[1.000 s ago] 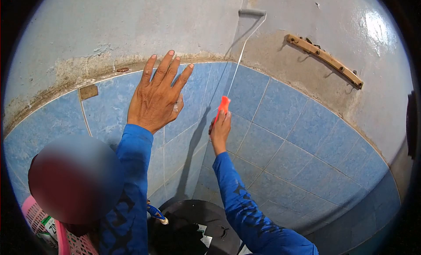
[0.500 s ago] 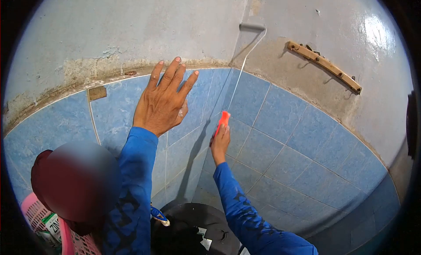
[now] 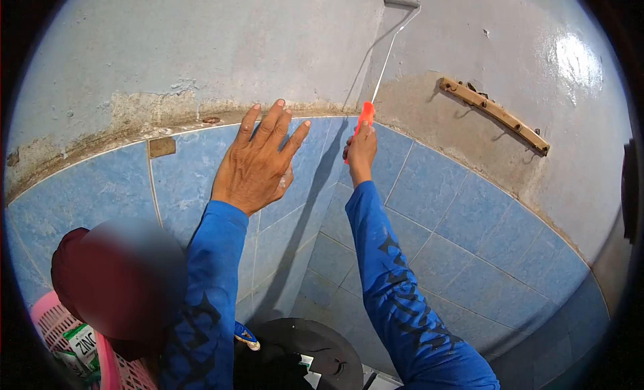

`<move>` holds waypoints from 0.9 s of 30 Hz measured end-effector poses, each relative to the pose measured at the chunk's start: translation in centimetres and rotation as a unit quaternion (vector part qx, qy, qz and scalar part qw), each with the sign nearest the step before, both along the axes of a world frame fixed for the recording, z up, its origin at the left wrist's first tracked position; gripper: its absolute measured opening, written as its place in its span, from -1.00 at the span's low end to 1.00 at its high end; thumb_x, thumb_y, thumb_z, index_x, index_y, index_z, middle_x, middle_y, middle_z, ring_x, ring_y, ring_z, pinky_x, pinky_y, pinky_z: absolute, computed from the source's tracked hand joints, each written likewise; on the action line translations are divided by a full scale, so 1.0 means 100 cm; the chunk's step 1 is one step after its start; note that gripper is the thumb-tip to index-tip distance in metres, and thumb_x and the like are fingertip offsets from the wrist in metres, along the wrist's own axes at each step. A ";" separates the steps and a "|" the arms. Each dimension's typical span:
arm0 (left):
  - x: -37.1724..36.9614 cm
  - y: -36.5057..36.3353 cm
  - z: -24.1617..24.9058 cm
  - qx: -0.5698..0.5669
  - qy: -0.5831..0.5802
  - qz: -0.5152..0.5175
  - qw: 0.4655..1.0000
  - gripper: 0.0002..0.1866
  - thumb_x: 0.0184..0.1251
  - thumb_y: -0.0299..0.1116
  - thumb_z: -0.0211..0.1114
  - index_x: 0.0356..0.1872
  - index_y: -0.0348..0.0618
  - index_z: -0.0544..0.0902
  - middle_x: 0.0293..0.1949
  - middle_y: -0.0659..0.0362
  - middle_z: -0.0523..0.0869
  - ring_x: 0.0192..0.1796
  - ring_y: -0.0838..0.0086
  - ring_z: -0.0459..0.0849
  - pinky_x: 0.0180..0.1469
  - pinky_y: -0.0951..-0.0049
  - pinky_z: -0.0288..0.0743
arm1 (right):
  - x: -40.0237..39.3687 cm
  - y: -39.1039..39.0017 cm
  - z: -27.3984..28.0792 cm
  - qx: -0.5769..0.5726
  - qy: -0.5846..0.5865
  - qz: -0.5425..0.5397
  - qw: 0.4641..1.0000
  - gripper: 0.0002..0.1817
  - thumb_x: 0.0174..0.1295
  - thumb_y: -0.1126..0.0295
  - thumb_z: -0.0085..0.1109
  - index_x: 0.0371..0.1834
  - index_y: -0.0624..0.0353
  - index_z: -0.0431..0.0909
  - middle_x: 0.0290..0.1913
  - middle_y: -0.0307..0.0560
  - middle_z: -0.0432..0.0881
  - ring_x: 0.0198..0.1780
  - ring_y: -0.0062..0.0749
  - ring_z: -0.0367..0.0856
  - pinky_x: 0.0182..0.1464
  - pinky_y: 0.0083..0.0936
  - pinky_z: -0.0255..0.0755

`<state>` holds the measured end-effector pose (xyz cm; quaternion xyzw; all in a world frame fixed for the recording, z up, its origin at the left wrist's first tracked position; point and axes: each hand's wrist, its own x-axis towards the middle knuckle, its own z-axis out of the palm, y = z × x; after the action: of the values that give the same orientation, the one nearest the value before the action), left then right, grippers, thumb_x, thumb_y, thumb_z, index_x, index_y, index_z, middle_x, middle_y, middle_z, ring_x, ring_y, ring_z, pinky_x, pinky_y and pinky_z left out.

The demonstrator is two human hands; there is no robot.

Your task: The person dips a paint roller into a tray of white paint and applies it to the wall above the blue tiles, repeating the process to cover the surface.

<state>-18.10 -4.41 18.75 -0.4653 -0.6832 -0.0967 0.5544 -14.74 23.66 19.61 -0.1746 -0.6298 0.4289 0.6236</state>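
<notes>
My right hand (image 3: 361, 148) is wrapped around the orange-red handle of a paint roller (image 3: 367, 110). Its thin frame reaches up to the grey roller sleeve (image 3: 402, 1), which lies against the upper wall (image 3: 456, 27) right by the corner. To the left, my left hand (image 3: 258, 162) has its fingers spread, with the fingertips at the top edge of the blue tiles (image 3: 201, 162). Nothing is held in it.
A wooden hook rail (image 3: 495, 115) is fixed to the right wall, near bare, peeling patches. Low at left are a maroon rounded shape (image 3: 74, 276), partly blurred, and a pink basket (image 3: 54, 313) holding packets. A dark round lid (image 3: 322, 343) sits below the corner.
My right hand has risen with the paint roller, so the roller sleeve is higher on the wall by the corner. My left hand stays spread at the tile edge.
</notes>
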 end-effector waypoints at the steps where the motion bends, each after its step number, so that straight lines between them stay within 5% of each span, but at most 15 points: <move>1: 0.000 0.000 0.000 0.001 0.000 -0.002 1.000 -0.23 0.26 -0.10 0.30 0.52 0.21 0.25 0.45 0.17 0.35 0.59 0.35 0.10 0.66 0.10 -0.16 | 0.002 0.001 -0.010 0.001 0.000 -0.002 1.000 -0.54 0.53 -0.01 -0.20 -0.30 0.20 0.35 -0.61 -0.08 0.47 -0.70 -0.34 0.48 -0.65 -0.32 0.35; 3: -0.001 0.001 -0.001 0.002 0.000 -0.004 1.000 -0.23 0.25 -0.10 0.30 0.51 0.21 0.26 0.45 0.17 0.35 0.59 0.35 0.11 0.66 0.09 -0.15 | 0.012 -0.002 -0.055 0.000 -0.033 0.007 0.999 -0.56 0.54 0.00 -0.18 -0.28 0.18 0.35 -0.61 -0.12 0.46 -0.68 -0.40 0.48 -0.65 -0.38 0.34; 4: 0.000 0.002 0.000 0.003 0.001 -0.004 1.000 -0.23 0.25 -0.10 0.30 0.51 0.21 0.26 0.45 0.17 0.35 0.59 0.35 0.11 0.66 0.09 -0.15 | -0.003 0.029 -0.105 0.125 -0.024 -0.109 0.986 -0.57 0.54 0.00 -0.17 -0.28 0.15 0.35 -0.61 -0.15 0.46 -0.68 -0.44 0.46 -0.65 -0.41 0.33; 6: 0.000 0.000 0.000 0.002 0.003 -0.002 1.000 -0.23 0.25 -0.12 0.31 0.51 0.20 0.26 0.44 0.16 0.37 0.58 0.34 0.12 0.66 0.09 -0.14 | 0.004 0.016 -0.158 0.094 -0.013 -0.096 0.991 -0.60 0.54 -0.01 -0.15 -0.26 0.11 0.36 -0.60 -0.21 0.44 -0.67 -0.51 0.44 -0.66 -0.45 0.30; 7: 0.000 0.000 0.000 -0.001 0.005 0.002 1.000 -0.23 0.25 -0.12 0.31 0.51 0.20 0.26 0.44 0.16 0.37 0.58 0.34 0.12 0.66 0.09 -0.14 | 0.025 -0.019 -0.158 -0.060 -0.013 0.031 0.998 -0.62 0.54 0.00 -0.13 -0.25 0.09 0.36 -0.60 -0.23 0.44 -0.66 -0.53 0.43 -0.66 -0.47 0.29; 11: -0.001 -0.001 0.000 0.000 0.005 -0.012 1.000 -0.23 0.23 -0.15 0.32 0.50 0.18 0.28 0.42 0.15 0.39 0.57 0.33 0.15 0.65 0.09 -0.12 | 0.028 -0.031 -0.170 -0.091 -0.023 0.019 0.995 -0.61 0.54 -0.02 -0.14 -0.26 0.07 0.36 -0.59 -0.25 0.43 -0.67 -0.56 0.41 -0.66 -0.48 0.28; 19: 0.000 -0.001 -0.001 0.003 0.005 -0.013 1.000 -0.25 0.24 -0.15 0.31 0.50 0.19 0.30 0.41 0.14 0.39 0.56 0.32 0.17 0.65 0.09 -0.10 | 0.002 0.017 -0.016 0.018 0.004 -0.018 1.000 -0.50 0.51 -0.06 -0.19 -0.31 0.20 0.40 -0.61 -0.04 0.49 -0.65 -0.27 0.52 -0.56 -0.27 0.38; 23: -0.001 -0.001 -0.001 0.004 0.003 -0.013 1.000 -0.26 0.26 -0.14 0.30 0.50 0.20 0.29 0.42 0.14 0.39 0.56 0.33 0.17 0.65 0.10 -0.09 | -0.019 0.066 0.069 0.127 0.016 -0.068 0.989 -0.42 0.49 -0.02 -0.23 -0.49 0.26 0.46 -0.60 0.04 0.56 -0.61 -0.22 0.59 -0.52 -0.22 0.42; 27: -0.001 -0.001 -0.001 0.007 0.001 -0.018 1.000 -0.25 0.25 -0.14 0.29 0.50 0.20 0.29 0.42 0.14 0.39 0.56 0.33 0.17 0.65 0.10 -0.09 | -0.004 0.048 0.157 0.068 0.009 -0.004 0.998 -0.37 0.47 -0.04 -0.21 -0.54 0.31 0.49 -0.59 0.06 0.59 -0.59 -0.20 0.62 -0.47 -0.21 0.48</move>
<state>-18.19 -4.51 18.66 -0.4737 -0.6733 -0.1105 0.5568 -15.18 28.42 35.26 -0.1306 -0.6509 0.3845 0.6415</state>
